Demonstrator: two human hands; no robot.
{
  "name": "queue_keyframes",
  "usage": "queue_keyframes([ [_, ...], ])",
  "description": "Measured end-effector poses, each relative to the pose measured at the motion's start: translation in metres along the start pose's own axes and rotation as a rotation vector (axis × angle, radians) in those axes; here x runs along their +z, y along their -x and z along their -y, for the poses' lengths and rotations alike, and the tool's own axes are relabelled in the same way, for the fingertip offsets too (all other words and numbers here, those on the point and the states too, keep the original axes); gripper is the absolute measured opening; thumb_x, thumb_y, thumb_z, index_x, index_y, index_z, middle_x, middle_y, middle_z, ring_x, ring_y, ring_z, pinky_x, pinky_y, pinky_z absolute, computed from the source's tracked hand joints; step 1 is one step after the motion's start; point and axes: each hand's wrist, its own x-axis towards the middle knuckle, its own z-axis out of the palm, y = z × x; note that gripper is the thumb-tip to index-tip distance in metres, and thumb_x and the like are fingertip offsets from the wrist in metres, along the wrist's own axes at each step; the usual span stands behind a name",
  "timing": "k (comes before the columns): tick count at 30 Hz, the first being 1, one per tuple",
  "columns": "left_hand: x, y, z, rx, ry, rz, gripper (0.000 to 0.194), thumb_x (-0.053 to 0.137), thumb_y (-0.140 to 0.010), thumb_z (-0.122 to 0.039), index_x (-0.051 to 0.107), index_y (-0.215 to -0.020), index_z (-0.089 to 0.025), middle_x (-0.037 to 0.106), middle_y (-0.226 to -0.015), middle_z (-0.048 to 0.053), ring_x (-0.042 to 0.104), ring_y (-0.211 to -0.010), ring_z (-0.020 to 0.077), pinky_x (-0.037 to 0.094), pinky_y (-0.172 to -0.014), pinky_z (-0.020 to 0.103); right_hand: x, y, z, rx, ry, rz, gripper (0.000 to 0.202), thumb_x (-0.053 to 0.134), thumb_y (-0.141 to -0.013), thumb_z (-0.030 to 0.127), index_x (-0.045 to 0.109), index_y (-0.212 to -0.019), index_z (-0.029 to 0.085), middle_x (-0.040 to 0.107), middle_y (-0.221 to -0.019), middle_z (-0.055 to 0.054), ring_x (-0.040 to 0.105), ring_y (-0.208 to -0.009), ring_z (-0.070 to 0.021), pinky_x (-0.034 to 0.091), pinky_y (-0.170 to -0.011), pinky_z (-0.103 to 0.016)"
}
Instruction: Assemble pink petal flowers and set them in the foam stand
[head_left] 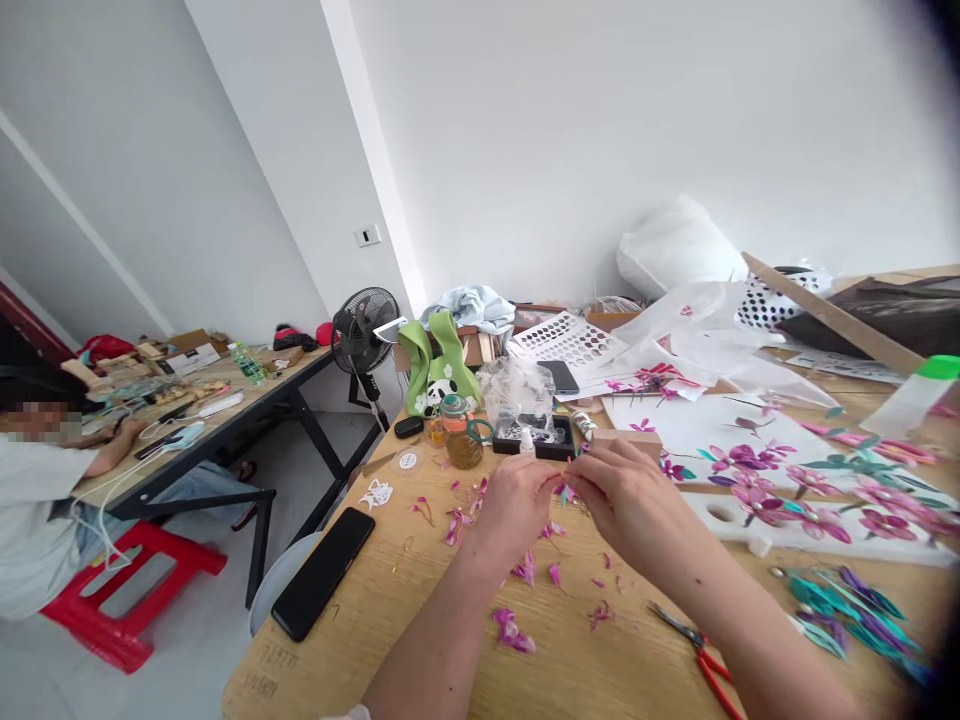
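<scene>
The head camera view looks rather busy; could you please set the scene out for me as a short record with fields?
Left hand: fingers pinched together
Right hand: fingers pinched close to the left's; anything held is too small to tell
Surface: wooden table with scattered pink petals
Tool: red-handled pliers beside the right forearm
Right side: pink flowers
Left side: black phone
Background: another person at a separate table
</scene>
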Motion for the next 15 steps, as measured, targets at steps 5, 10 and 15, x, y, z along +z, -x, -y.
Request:
queue_keyframes([
  [5, -0.008, 0.002, -0.010, 0.024, 0.151, 0.277, 0.018, 0.059, -0.081, -0.028, 0.076, -0.081, -0.024, 0.068, -0.072, 0.008, 0.058, -0.073, 0.0192, 0.041, -0.074, 0.028, -0.019, 0.000, -0.021, 0.059, -0.245, 0.036, 0.030, 0.047, -0.088, 0.030, 0.060, -0.063, 0.019, 0.061, -0.067, -0.005, 0.050, -0.071, -0.0194, 0.037, -0.068, -0.031],
  [10, -0.017, 0.003, -0.012, -0.134, 0.548, 0.360, 0.026, 0.069, -0.071, -0.042, 0.077, -0.080, -0.019, 0.068, -0.072, 0.010, 0.058, -0.064, 0.0173, 0.045, -0.062, 0.028, -0.032, 0.000, -0.028, 0.207, -0.479, 0.101, 0.033, 0.049, -0.084, 0.042, 0.063, -0.063, 0.020, 0.056, -0.059, -0.002, 0.046, -0.057, -0.0154, 0.035, -0.054, -0.027],
  [15, -0.018, 0.000, 0.001, -0.271, 0.895, 0.043, 0.031, 0.081, -0.055, -0.045, 0.074, -0.065, -0.016, 0.064, -0.061, 0.006, 0.052, -0.054, 0.0122, 0.041, -0.055, 0.026, -0.027, -0.001, -0.027, 0.228, -0.572, 0.082, 0.035, 0.050, -0.084, 0.043, 0.064, -0.064, 0.019, 0.058, -0.061, -0.002, 0.048, -0.058, -0.0150, 0.036, -0.054, -0.026],
])
